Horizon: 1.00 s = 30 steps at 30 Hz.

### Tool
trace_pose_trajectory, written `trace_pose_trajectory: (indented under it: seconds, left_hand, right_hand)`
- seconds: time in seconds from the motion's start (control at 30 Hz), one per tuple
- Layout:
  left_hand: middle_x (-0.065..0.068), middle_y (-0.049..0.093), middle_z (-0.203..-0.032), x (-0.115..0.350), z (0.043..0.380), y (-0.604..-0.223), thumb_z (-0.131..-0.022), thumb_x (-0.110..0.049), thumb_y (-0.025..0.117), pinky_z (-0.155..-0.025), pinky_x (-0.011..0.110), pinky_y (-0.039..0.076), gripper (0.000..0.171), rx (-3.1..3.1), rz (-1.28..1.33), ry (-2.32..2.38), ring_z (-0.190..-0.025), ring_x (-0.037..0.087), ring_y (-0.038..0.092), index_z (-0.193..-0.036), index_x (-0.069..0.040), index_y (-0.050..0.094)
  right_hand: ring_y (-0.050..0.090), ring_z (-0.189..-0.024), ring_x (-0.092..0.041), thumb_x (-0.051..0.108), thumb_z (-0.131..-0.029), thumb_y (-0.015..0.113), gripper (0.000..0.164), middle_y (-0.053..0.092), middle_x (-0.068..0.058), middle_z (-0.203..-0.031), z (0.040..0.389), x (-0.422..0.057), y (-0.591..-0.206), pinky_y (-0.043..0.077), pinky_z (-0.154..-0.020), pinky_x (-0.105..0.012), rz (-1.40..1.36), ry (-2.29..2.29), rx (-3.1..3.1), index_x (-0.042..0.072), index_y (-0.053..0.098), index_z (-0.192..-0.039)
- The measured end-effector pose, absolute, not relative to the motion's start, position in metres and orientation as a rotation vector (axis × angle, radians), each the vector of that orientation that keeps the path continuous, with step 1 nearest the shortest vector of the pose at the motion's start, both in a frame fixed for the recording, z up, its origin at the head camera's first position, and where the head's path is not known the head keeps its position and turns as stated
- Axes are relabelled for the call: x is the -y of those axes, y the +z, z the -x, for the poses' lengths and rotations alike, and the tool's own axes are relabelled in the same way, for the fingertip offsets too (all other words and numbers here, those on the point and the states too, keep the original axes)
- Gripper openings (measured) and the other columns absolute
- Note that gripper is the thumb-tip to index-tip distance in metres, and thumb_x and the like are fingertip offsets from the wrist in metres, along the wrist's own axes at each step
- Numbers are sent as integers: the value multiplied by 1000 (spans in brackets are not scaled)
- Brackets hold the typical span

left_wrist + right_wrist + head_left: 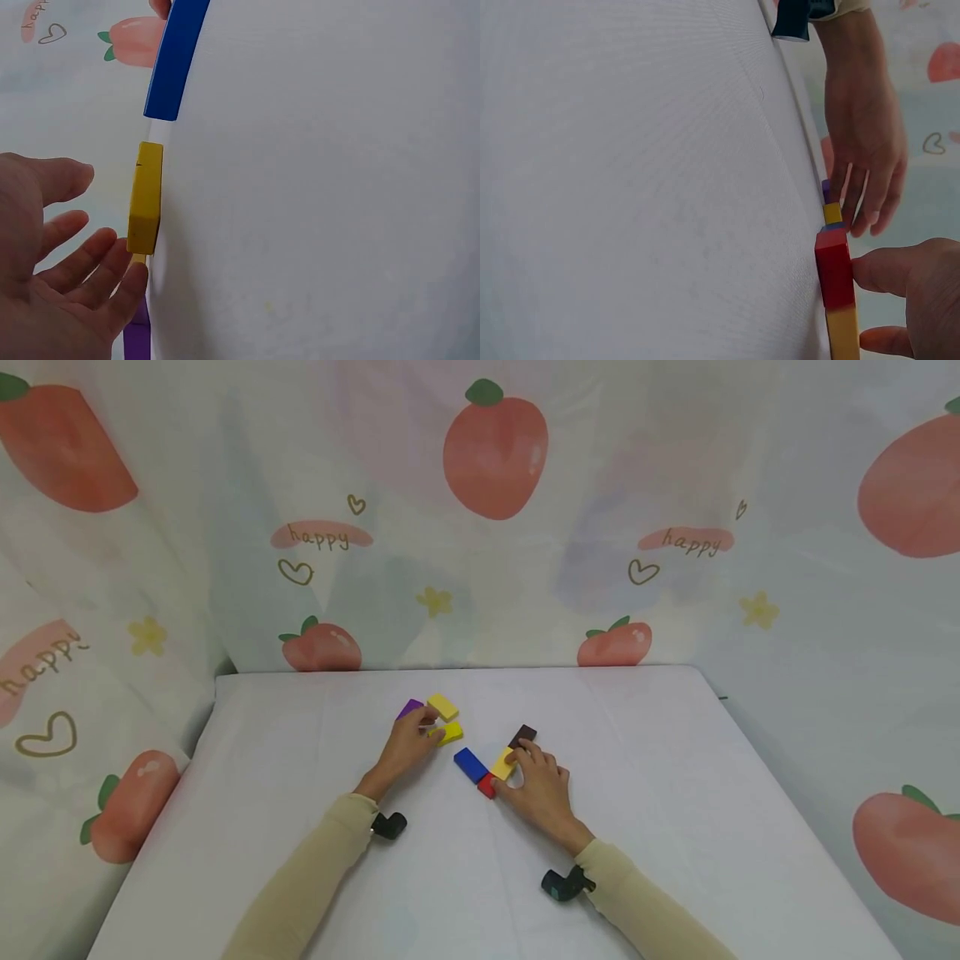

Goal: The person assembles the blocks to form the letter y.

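My left hand (pixel 407 743) hovers beside a purple block (pixel 408 708) and a near yellow block (pixel 452 732), fingers loosely spread. In the left wrist view its thumb stands apart from the yellow block (pixel 146 199). A second yellow block (pixel 443 706) lies just behind. Over on the right, a blue block (pixel 471 765), a red block (pixel 486 786), another yellow block (pixel 502 763) and a dark brown block (pixel 523 735) form a V. My right hand (pixel 542 789) touches this V, thumb at the red block (pixel 835 268) and fingers by the yellow and brown ones.
A white-covered table (pixel 675 760) carries the blocks near its middle. Behind and beside it hangs a curtain (pixel 495 577) printed with fruit. Black wrist cameras sit below each hand, the left one (pixel 390 825) and the right one (pixel 566 885).
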<state>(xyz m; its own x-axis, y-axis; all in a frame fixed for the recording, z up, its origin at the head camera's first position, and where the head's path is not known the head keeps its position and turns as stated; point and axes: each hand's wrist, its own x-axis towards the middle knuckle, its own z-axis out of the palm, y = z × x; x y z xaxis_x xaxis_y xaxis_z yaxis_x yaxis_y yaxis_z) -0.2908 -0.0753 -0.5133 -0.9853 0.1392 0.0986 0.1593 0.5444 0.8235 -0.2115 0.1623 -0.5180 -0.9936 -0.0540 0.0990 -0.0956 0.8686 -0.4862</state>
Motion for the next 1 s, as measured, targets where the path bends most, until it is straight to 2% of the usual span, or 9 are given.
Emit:
trace_pose_trajectory:
  seconds: [0.3,0.63,1.0]
  left_hand:
    - [7,64,-110,71,294,-517,-90,-20,72,-93,37,53,36,2875,232,-1364,-101,21,61,-123,-10,62]
    - [10,63,-114,69,299,-518,-87,-22,75,-98,39,50,42,2959,267,-1276,-105,23,58,-124,-7,61]
    - [10,63,-117,64,298,-516,-88,-21,74,-102,39,48,41,2986,257,-1204,-109,24,59,-125,-6,63]
  right_hand:
    - [41,-133,-38,45,-83,72,42,42,-9,-152,210,-161,-517,31,-98,-58,-125,781,2959,17,63,-113]
    - [41,-133,-38,46,-83,72,43,42,-10,-152,210,-161,-516,31,-98,-57,-119,781,2962,16,62,-113]
    - [41,-133,-38,46,-83,72,43,42,-10,-152,209,-161,-514,31,-97,-57,-119,789,2962,16,62,-113]
